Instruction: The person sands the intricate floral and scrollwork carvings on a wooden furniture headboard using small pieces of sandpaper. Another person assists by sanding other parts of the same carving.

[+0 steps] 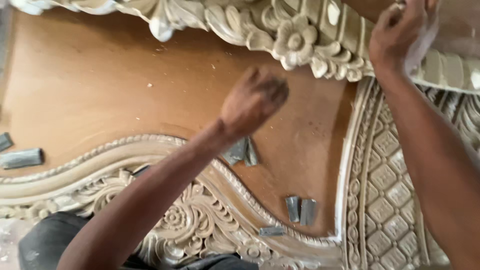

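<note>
A woodcarving workshop is shown. A large brown wooden panel (125, 85) is edged with pale, unfinished carved mouldings: a flower rosette (295, 42) at 12 o'clock, scrolled leafwork (190, 225) at 6 o'clock, a lattice border (390, 180) at 4 o'clock. Wood chips (160, 50) and folded grey sandpaper pieces (300, 209) are scattered over it.

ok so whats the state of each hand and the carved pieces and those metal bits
left hand: closed in a fist above the brown panel, blurred
right hand: grip pressed on the carved flower moulding
carved flower moulding: lying across the panel's top
carved scroll border: flat along the panel's lower edge
grey metal pieces: loose on the panel
</note>
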